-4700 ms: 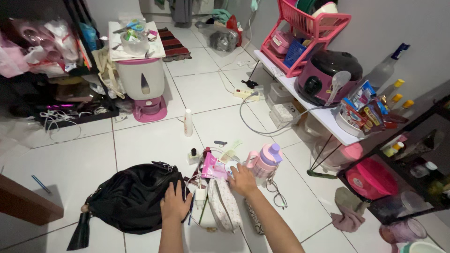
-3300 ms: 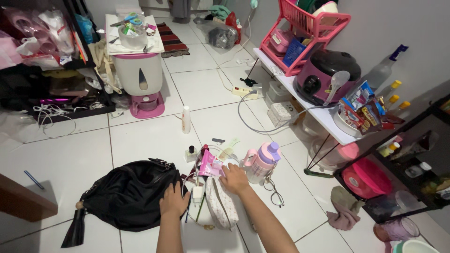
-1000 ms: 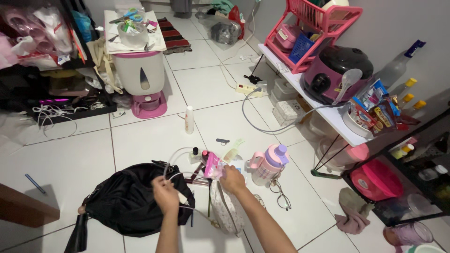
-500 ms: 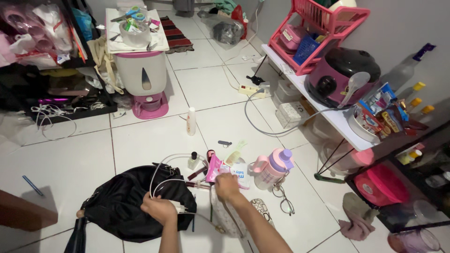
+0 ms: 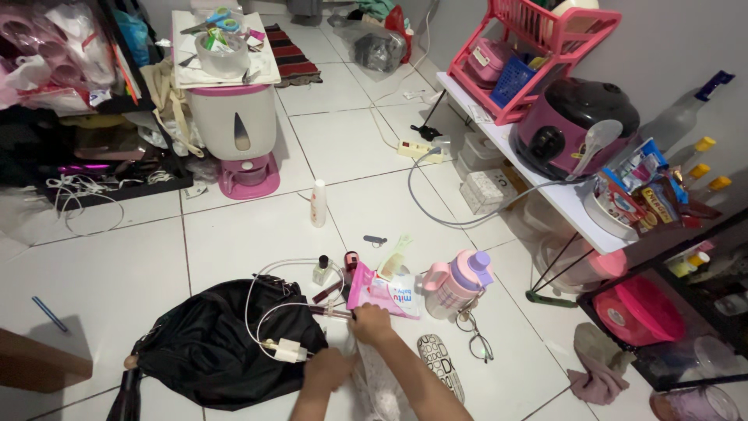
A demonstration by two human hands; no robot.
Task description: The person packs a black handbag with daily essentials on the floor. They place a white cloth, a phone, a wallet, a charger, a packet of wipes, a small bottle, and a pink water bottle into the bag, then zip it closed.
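Note:
My left hand (image 5: 327,368) is closed beside a white charger plug (image 5: 286,351) that rests on the black bag (image 5: 210,355). A thin white cable (image 5: 261,300) runs from the plug in a wide loop over the bag to my right hand (image 5: 372,323), which pinches its other end. Just beyond my right hand lies a pink pack of wipes (image 5: 386,293). A white patterned pouch (image 5: 374,386) sits under my forearms, partly hidden by them.
On the floor tiles are a pink drinking bottle (image 5: 460,282), eyeglasses (image 5: 477,341), a patterned case (image 5: 441,366), small cosmetic bottles (image 5: 322,269) and a white spray bottle (image 5: 318,203). A white shelf (image 5: 538,187) with a rice cooker stands at the right. A pink dispenser (image 5: 234,129) stands behind.
Over the frames, my left hand left the black bag and drew out the white charger and cable. The cable now loops between both hands, and the view has tilted slightly.

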